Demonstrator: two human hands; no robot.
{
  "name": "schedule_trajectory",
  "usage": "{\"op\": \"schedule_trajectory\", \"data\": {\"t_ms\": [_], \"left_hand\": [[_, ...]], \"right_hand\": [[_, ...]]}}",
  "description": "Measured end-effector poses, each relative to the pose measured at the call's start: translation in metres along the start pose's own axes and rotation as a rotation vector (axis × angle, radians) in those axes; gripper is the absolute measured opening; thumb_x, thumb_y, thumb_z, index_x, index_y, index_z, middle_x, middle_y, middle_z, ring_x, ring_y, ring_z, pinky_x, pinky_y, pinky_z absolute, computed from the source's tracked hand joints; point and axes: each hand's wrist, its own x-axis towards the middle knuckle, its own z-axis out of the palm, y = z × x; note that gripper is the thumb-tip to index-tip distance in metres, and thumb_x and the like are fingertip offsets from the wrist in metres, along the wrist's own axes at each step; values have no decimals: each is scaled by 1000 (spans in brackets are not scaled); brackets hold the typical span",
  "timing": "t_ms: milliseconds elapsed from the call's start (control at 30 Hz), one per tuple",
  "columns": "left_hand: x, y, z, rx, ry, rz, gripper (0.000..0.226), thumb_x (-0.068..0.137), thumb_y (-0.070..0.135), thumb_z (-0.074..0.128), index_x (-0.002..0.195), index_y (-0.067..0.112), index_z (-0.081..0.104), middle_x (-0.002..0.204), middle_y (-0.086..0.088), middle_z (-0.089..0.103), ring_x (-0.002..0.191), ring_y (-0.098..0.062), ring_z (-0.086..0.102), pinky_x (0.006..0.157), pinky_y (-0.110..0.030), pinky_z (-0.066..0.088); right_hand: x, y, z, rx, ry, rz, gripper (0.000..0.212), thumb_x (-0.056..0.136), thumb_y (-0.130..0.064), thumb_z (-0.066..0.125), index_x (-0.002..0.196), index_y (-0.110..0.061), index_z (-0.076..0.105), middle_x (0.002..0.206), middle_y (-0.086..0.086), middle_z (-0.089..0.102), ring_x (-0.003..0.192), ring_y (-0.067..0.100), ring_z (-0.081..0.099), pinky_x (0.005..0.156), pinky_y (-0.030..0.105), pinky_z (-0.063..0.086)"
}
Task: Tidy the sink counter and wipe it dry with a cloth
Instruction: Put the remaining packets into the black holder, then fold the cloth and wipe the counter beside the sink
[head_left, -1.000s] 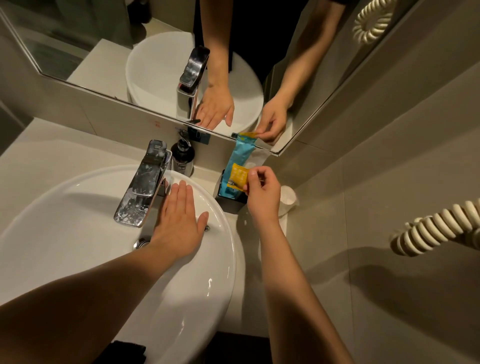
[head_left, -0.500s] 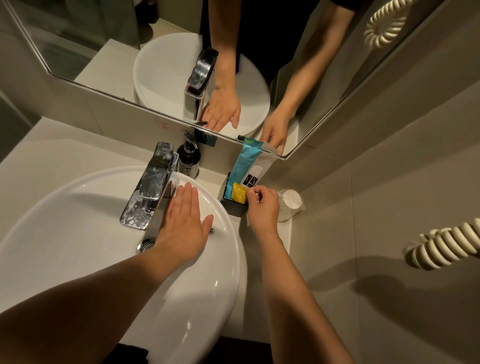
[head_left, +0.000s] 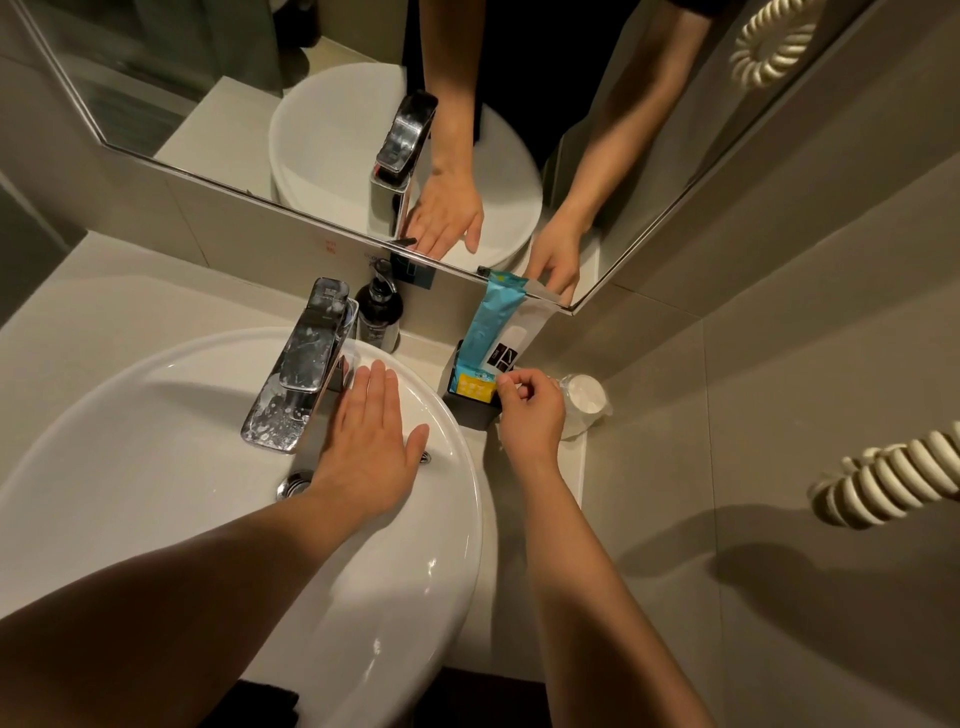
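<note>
At the right hand (head_left: 530, 410), fingers curled and pinched over the front right corner of the black holder (head_left: 470, 405); fingertips touch the edge of the yellow packet (head_left: 474, 387) sitting low in the holder, can't tell if it's actually gripped or just touched
Behind the pinch, a tall teal packet (head_left: 488, 325) and a white packet (head_left: 519, 338) stand upright in the same holder, tops leaning on the mirror (head_left: 260, 104) edge
Just right of that hand, a clear wrapped cup with a white lid (head_left: 584, 397) lies on its side on the counter (head_left: 104, 291), close to the knuckles, contact not clear
Left hand (head_left: 371, 441) is flat and open, fingers together, thumb out, palm down on the back rim of the white sink (head_left: 156, 441), holding nothing
Left of its fingertips, touching or nearly so, the chrome tap (head_left: 301, 369), spotted with water marks
Beyond those fingertips, a dark pump bottle (head_left: 382, 312) stands upright against the wall
Under the left wrist, the drain plug (head_left: 293, 486) partly shows
Far right of both hands, a cream coiled cord (head_left: 883, 478) hangs off the wall
No cloth seen near either hand
</note>
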Motion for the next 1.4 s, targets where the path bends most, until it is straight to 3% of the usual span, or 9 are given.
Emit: {"op": "schedule_trajectory", "data": {"t_ms": [167,367,500,567,667,933,1133,1300,1400], "left_hand": [[2,0,-2,8,-64,-2,81,102,57,14,157,5,-14,167,-15,-20,154,-27,-21,126,-44,-8],[5,0,-25,-49,-228,-11,83,102,59,18,158,4,-11,167,-15,-19,154,-28,-19,126,-43,-8],[-26,-14,-58,-296,-278,30,77,105,54,25,161,8,-1,170,-9,-12,156,-24,-11,127,-42,-2],[-51,-32,-73,-348,-289,36,70,104,57,24,157,12,21,168,-12,15,154,-29,18,124,-48,20],[-92,-73,-88,-328,-292,62,61,99,65,18,101,18,57,113,-10,63,109,-36,60,93,-47,47],[-168,-171,-74,-142,-756,44,57,102,57,38,117,10,66,121,-7,65,109,-28,59,94,-39,44],[-184,-182,-59,160,-688,241,59,93,64,48,128,17,58,127,-10,58,116,-32,52,88,-43,40],[-184,-177,-54,158,-728,199,51,93,55,61,122,13,54,126,-12,58,116,-33,50,96,-46,37],[-185,-173,-56,128,-714,191,48,92,49,65,121,12,55,127,-12,56,119,-34,48,98,-46,36]], "right_hand": [[-13,-4,-13,63,-7,3,14,94,-22,69,81,-14,68,86,15,66,73,13,55,76,30,54],[-62,-20,-26,140,-33,6,19,96,-20,68,82,-7,68,73,-2,61,63,-1,51,64,11,46],[-106,-23,-24,86,-111,31,21,97,-27,65,84,-11,71,76,0,67,68,6,56,69,21,49],[-133,-22,-20,81,-188,38,21,96,-27,66,82,-13,71,73,1,66,67,10,56,69,29,50],[-175,-18,-10,16,-392,26,20,94,-28,68,79,-14,69,72,-1,66,68,14,59,70,38,54],[-257,-1,23,-541,-981,26,28,89,-42,68,90,-15,67,94,1,71,86,22,67,83,45,56],[-295,-10,42,-810,-1020,72,46,88,-42,72,110,-2,65,107,14,69,101,32,66,92,47,52],[-300,-12,53,-927,-1022,166,41,88,-41,75,73,-7,58,69,6,58,66,24,58,60,32,42],[-306,-16,51,-928,-991,170,41,92,-40,71,69,-14,49,68,2,51,62,18,48,56,29,35]]}}
